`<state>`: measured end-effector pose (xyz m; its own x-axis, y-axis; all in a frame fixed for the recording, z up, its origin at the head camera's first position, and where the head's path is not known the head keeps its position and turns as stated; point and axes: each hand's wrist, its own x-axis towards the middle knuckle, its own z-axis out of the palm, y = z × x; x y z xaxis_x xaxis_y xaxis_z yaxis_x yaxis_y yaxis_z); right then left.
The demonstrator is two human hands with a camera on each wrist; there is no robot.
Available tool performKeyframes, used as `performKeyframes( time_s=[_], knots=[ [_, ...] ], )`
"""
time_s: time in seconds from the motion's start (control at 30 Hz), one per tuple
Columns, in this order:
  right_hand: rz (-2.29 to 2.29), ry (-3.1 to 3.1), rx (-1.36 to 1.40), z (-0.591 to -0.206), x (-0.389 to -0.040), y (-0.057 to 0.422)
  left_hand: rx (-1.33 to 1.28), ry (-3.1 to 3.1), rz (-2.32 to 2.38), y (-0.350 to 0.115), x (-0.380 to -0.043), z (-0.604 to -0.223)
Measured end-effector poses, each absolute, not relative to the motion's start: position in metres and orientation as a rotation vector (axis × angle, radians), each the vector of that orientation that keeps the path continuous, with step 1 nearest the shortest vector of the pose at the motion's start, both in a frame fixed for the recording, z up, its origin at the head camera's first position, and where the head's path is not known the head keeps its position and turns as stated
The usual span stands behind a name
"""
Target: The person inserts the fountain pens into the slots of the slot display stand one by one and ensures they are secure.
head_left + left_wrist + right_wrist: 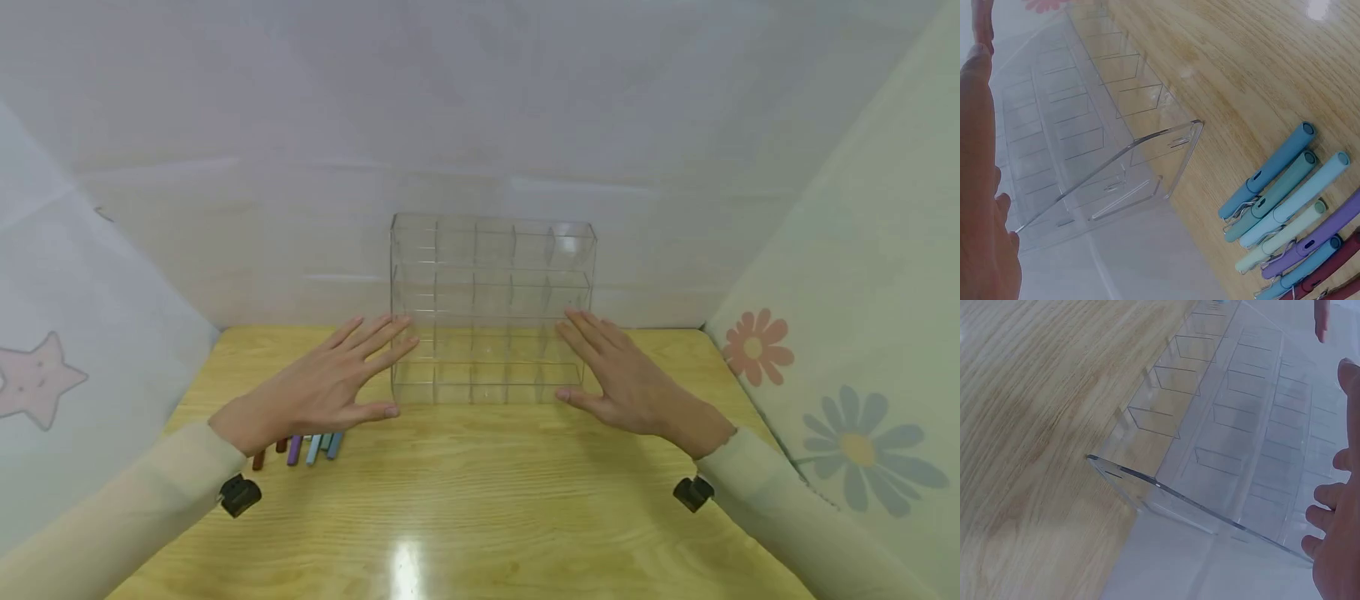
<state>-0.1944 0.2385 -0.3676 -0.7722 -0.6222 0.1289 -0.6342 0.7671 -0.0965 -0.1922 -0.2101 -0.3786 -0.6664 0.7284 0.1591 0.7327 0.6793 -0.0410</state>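
A clear acrylic display rack (491,316) with several tiers of small compartments stands at the back of the wooden table. My left hand (322,385) is at its left side, fingers extended and spread, the fingertips overlapping the rack's edge in the head view. On the other side my right hand (637,379) mirrors it, fingers straight and thumb apart, near the right edge. Neither hand grips anything. In the left wrist view, the rack's slanted side panel (1129,149) reaches up towards the left hand. The right wrist view shows the opposite side panel (1197,505) beside the right hand.
Several capped pens with clips, in blue, teal, pale green, purple and dark red, lie side by side left of the rack, among them a purple pen (1310,240). White cloth (300,208) walls the table (480,492) at the back and sides.
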Motion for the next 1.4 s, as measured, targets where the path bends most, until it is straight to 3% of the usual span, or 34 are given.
performKeyframes(
  time_s=[1.4],
  knots=[
    [0.802, -2.934, 0.717, -0.425, -0.193, 0.264, -0.921, -2.835, -0.518, -0.249, -0.170, -0.423]
  ],
)
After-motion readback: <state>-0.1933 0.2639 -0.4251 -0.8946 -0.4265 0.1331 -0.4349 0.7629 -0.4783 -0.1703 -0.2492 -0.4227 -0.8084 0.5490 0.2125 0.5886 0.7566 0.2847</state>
